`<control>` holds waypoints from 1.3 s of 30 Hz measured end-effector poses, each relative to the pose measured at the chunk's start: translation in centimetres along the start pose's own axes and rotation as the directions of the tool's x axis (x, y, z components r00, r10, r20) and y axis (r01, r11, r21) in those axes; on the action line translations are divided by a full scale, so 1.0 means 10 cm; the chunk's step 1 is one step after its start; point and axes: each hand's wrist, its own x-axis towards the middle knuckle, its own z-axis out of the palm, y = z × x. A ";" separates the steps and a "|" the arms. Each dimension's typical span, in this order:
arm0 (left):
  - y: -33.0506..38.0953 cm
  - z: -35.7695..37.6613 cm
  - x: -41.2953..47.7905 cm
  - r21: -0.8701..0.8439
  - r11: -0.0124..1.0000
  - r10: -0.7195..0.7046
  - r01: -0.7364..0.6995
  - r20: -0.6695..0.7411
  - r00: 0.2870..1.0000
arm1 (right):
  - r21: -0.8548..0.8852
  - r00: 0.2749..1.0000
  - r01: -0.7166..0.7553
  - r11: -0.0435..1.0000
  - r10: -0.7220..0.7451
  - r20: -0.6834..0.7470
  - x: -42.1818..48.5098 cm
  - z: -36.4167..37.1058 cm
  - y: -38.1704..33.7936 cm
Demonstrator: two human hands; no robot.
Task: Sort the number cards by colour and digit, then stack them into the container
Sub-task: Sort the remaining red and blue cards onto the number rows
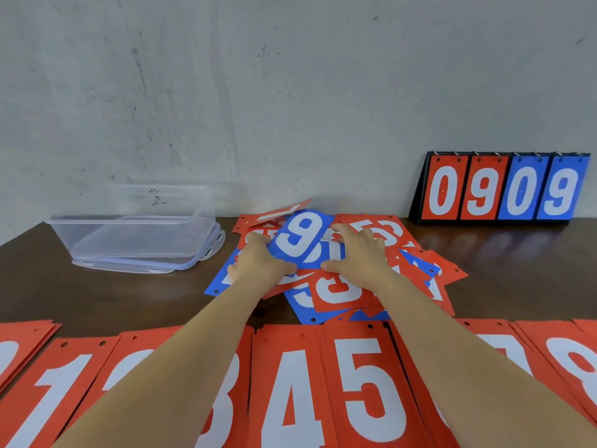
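Blue 9 card (300, 237) lies face up atop mixed pile (342, 292), btwn both hands. Long axis runs away from person, far end leaning R. L hand (258, 263): fingers bent against card's L edge, thumb at near corner; pinch or mere touch, can't tell. R hand (358, 253): fingers straight, spread, flat on pile just R of card. Both hands equally near. Container (135, 234) sits well L of L fingers. Judgement: L hand better placed to lift.

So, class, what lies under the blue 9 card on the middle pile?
Under the blue 9 card: a loose pile of red and blue cards. Only edges and part-digits show; what lies directly beneath is covered.
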 end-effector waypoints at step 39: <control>0.01 -1.20 -0.98 -0.482 0.826 0.245 -0.293 -0.161 0.956 | 0.790 0.972 0.042 0.611 0.157 -0.173 -1.01 -1.05 -0.11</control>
